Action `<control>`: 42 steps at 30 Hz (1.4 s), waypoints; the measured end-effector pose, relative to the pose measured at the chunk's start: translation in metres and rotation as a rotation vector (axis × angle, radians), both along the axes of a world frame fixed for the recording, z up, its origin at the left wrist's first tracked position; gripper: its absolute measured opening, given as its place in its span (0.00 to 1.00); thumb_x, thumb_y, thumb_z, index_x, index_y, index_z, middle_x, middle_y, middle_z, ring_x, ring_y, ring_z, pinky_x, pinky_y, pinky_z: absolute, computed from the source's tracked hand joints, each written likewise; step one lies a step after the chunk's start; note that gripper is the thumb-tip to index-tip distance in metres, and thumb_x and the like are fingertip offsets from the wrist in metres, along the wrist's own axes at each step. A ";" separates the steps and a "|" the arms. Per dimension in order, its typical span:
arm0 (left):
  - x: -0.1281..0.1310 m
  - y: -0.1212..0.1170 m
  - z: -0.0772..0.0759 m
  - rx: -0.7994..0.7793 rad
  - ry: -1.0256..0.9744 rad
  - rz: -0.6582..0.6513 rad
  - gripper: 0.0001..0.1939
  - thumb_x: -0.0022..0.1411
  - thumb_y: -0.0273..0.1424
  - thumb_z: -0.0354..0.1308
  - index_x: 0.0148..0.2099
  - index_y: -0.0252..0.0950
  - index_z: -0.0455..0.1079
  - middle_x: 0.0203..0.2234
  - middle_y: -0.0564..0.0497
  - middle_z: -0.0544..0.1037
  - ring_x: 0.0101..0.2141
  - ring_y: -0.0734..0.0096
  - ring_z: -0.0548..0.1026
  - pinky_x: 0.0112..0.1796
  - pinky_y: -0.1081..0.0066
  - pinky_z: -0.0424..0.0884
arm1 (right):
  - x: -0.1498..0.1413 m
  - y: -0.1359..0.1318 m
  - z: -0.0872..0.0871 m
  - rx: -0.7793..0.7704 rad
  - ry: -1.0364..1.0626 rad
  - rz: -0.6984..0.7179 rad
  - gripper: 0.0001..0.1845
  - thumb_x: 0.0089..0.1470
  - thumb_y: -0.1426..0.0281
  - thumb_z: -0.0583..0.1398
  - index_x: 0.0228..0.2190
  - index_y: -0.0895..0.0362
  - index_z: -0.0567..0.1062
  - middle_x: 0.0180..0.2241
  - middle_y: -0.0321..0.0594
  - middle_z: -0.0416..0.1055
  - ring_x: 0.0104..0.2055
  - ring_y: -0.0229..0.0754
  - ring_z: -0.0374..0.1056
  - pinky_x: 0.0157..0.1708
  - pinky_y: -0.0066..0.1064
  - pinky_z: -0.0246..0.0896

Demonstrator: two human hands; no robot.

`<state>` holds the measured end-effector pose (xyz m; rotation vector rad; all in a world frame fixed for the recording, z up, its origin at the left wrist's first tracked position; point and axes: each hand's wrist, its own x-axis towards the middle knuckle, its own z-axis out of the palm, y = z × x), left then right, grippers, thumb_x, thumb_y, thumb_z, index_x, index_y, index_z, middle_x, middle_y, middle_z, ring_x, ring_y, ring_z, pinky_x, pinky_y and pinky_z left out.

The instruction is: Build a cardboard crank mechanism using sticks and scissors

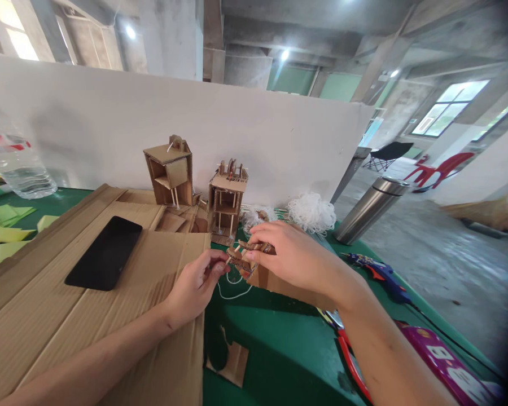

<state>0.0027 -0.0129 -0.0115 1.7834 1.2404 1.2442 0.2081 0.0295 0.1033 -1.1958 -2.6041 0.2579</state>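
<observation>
While the left hand [192, 290] pinched the end of a thin stick [229, 259] with a narrow grip, the right hand [290, 251] held the brown cardboard part [240, 261] from above, its fingers bent around it. Perhaps this was to keep the part steady, so that the stick did not turn or slip. The part was between the two hands; whether it was joined to the box [275, 283] under the right hand, I could not tell. A white string [236, 296] lay just beside the left fingertips, loose. Beyond the hands stood two small towers [171, 175], upright, maybe as models to look at. The glue gun [379, 277] lay to the right of the right hand, probably for easy reach.
</observation>
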 end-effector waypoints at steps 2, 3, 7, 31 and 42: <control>0.000 -0.001 0.001 0.000 0.004 0.000 0.09 0.70 0.36 0.47 0.45 0.38 0.65 0.37 0.48 0.78 0.38 0.66 0.78 0.36 0.69 0.73 | 0.000 0.000 0.000 0.008 0.002 -0.006 0.10 0.61 0.62 0.58 0.38 0.53 0.77 0.47 0.40 0.74 0.51 0.50 0.66 0.49 0.43 0.60; 0.000 -0.001 0.001 0.003 0.008 0.001 0.09 0.70 0.36 0.46 0.45 0.38 0.65 0.37 0.48 0.78 0.38 0.66 0.78 0.36 0.69 0.73 | -0.001 0.000 -0.001 0.011 0.004 -0.008 0.11 0.61 0.62 0.58 0.39 0.53 0.77 0.47 0.40 0.74 0.51 0.50 0.66 0.49 0.43 0.60; 0.000 -0.003 0.003 0.015 0.029 0.007 0.10 0.70 0.35 0.46 0.45 0.38 0.65 0.34 0.48 0.77 0.36 0.67 0.77 0.35 0.68 0.72 | -0.001 -0.001 -0.003 0.020 0.003 -0.004 0.11 0.61 0.62 0.58 0.39 0.53 0.78 0.47 0.41 0.74 0.51 0.50 0.66 0.48 0.43 0.60; 0.001 -0.002 0.006 0.034 0.028 0.031 0.08 0.67 0.35 0.51 0.44 0.37 0.66 0.34 0.51 0.75 0.31 0.71 0.72 0.32 0.71 0.69 | -0.002 0.001 -0.004 0.026 -0.004 0.009 0.13 0.61 0.61 0.57 0.41 0.53 0.78 0.50 0.43 0.74 0.53 0.52 0.65 0.53 0.48 0.58; 0.002 -0.001 0.006 0.032 -0.005 0.028 0.07 0.65 0.35 0.54 0.42 0.37 0.66 0.31 0.52 0.74 0.30 0.71 0.72 0.32 0.71 0.70 | 0.000 0.002 -0.005 0.032 0.002 0.011 0.15 0.60 0.59 0.58 0.43 0.53 0.78 0.51 0.44 0.73 0.56 0.55 0.64 0.53 0.50 0.60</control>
